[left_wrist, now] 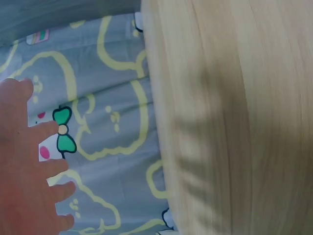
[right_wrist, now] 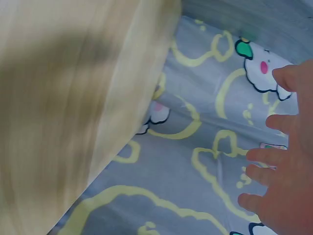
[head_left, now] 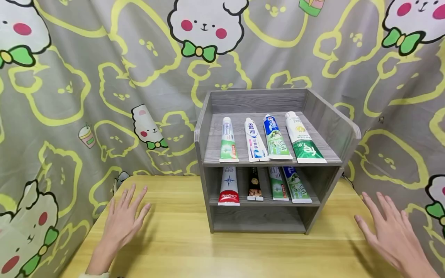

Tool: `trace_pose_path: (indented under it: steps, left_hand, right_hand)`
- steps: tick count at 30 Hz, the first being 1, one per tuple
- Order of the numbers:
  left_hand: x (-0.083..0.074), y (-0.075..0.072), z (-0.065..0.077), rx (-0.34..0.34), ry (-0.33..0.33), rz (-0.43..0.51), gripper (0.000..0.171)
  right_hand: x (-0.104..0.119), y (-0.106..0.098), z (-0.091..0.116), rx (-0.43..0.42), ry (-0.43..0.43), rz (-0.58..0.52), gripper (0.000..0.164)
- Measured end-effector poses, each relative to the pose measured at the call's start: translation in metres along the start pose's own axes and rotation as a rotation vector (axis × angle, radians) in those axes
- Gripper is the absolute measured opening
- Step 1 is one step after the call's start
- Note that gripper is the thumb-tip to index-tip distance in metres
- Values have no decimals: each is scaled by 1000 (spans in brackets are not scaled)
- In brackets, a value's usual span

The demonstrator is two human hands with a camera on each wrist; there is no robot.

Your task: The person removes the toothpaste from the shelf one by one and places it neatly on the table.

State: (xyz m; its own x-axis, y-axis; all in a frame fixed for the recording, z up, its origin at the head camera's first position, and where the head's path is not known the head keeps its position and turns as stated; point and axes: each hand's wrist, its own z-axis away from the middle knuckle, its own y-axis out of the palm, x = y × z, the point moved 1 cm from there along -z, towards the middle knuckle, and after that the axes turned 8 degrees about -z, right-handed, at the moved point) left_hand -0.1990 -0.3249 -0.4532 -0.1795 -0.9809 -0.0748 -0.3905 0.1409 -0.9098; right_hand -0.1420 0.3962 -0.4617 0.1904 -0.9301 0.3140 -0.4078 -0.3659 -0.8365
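My left hand (head_left: pixel 123 218) is held over the left side of the table with its fingers spread, holding nothing. On the far right, my right hand (head_left: pixel 391 227) is spread in the same way, also holding nothing. Between them stands a grey wooden shelf (head_left: pixel 257 220). Its top level carries several toothpaste tubes, among them a blue and green Crest tube (head_left: pixel 277 137) and a wide white and green tube (head_left: pixel 304 139). On the middle level lie a red and white Colgate tube (head_left: pixel 229 187), a black tube (head_left: pixel 255 187) and two green ones. The bottom level shows bare board.
The light wooden table (head_left: pixel 174 247) extends under both hands. A grey curtain (head_left: pixel 83 104) with cartoon animals hangs behind and along both sides. In the wrist views, the table edge borders the patterned curtain fabric (left_wrist: pixel 112 122).
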Motion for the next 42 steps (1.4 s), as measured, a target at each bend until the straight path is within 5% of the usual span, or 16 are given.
trace_pose_path:
  steps: [7,16,22,28,34,42]
  left_hand:
    - [-15,-12,10,-33,-12,46,60]
    - [-56,-44,-6,-161,-8,141,56]
    - [-88,-72,-9,-342,2,263,53]
    - [-126,-100,-13,-461,78,418,51]
    - [-168,-129,-18,-629,205,537,42]
    - [-215,-159,-34,-684,340,636,40]
  right_hand:
    - [30,-11,0,-16,18,-127,76]
    - [66,-45,-5,-87,65,-238,78]
    - [95,-62,-13,-178,16,-251,75]
    - [121,-81,-22,-286,-147,-344,75]
    - [139,-94,-38,-290,-268,-465,66]
    - [156,-107,-62,-305,-346,-510,62]
